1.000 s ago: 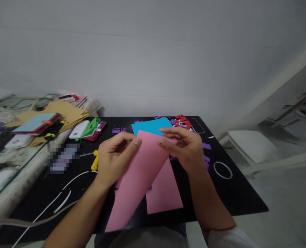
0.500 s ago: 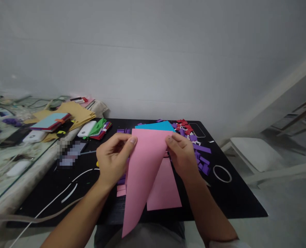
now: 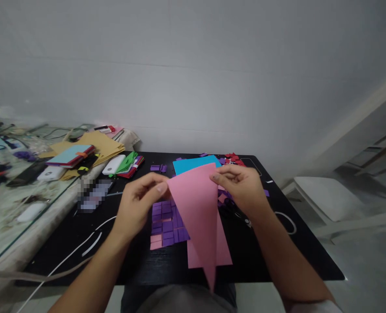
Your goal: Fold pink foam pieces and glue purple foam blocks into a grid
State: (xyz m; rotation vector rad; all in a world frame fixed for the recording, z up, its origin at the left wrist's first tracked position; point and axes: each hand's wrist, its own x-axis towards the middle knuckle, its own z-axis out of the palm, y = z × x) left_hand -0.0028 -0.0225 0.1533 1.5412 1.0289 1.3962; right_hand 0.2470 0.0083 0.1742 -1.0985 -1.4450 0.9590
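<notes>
My left hand (image 3: 140,204) pinches the upper left corner of a pink paper sheet (image 3: 197,204). At the sheet's upper right corner, my right hand (image 3: 240,187) grips it between thumb and fingers. The raised sheet hangs curved, its lower end tapering to a point near the table's front edge. Behind it, another pink sheet (image 3: 225,250) lies on the black table (image 3: 156,269). Purple folded pieces (image 3: 168,226) lie in rows beside the hanging sheet, with pink ones (image 3: 156,242) at their near corner. Black scissors (image 3: 247,221) lie below my right hand.
Blue paper (image 3: 186,165) and red scraps (image 3: 234,158) lie at the back. On the left are a blurred phone (image 3: 97,195), a white cable (image 3: 65,258), a green bundle (image 3: 127,162) and yellow envelopes (image 3: 103,145). A white chair (image 3: 319,198) stands right of the table.
The hanging sheet's lower tip has swung to the right, uncovering more purple pieces. My right hand has moved slightly right, and the scissors now show. Both hands still hold the sheet.
</notes>
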